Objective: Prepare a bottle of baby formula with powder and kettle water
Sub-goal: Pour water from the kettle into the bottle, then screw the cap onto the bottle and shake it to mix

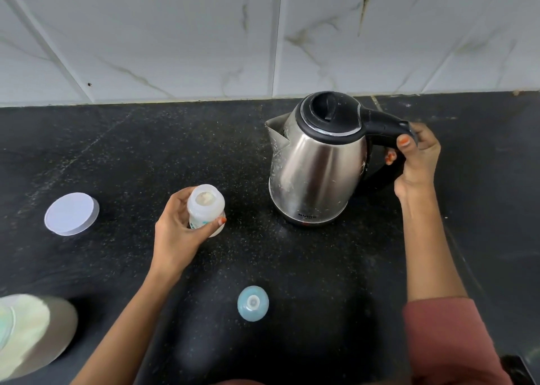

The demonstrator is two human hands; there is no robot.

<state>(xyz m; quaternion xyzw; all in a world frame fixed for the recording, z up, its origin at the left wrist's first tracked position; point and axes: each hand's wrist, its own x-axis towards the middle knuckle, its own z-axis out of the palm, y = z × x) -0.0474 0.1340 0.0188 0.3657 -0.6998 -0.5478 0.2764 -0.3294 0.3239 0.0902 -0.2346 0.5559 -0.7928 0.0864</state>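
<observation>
We see the left hand point(175, 232) wrapped round a small clear plastic baby bottle point(206, 206), fingers behind it and thumb across the near side. The bottle is upright with its mouth open and pale powder showing inside. It sits left of centre on the black speckled stone counter point(131, 151); we cannot tell whether its base touches the counter.

The right hand point(418, 159) curls round the black plastic handle point(382, 124) of a brushed steel electric kettle point(318, 165), thumb on top and fingertips hooked under. The kettle's black lid is closed and its spout points left. It stands right of the bottle and a little farther back, clearly apart from it. We cannot tell whether it is lifted.

A pale blue round teat ring point(253, 303) lies near us, between the two arms. A white round plastic lid point(71, 213) lies flat at the left. A blurred pale container of powder point(32, 335) is at the near left corner. A reddish-brown sleeve point(450, 341) covers the right forearm. White marbled wall tiles point(175, 34) run along the far edge.
</observation>
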